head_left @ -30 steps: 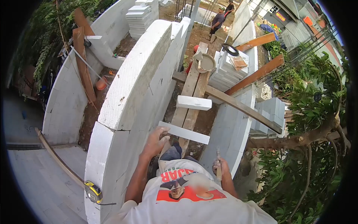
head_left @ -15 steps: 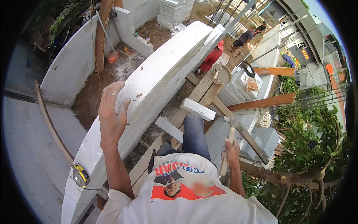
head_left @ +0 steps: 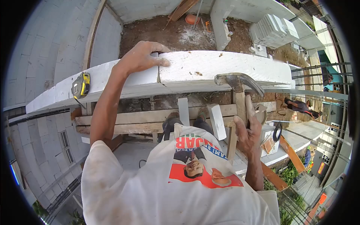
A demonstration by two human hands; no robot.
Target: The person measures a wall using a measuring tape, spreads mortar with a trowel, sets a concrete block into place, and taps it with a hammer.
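Note:
My left hand (head_left: 144,56) lies on top of the white block wall (head_left: 210,65), beside a vertical joint between two blocks. Its thumb and fingers are apart, with the fingers along the far edge. In my right hand (head_left: 249,131) is a claw hammer (head_left: 240,103), its handle upright and its metal head near the wall's close edge. To the left of my left hand, a yellow and black tape measure (head_left: 81,86) rests on the wall top. Small brown crumbs dot the white surface.
Wooden planks (head_left: 150,123) run under my feet, with loose white blocks (head_left: 216,122) on them. Beyond the wall, an orange basin (head_left: 192,19) sits on soil near stacked white blocks (head_left: 275,30). Another person (head_left: 300,106) bends at the right. Steel bars jut out nearby.
My view has turned toward the wall. My left hand, earlier raised beside it, now rests on its top. The hammer has come up from beside my body to the wall's near edge.

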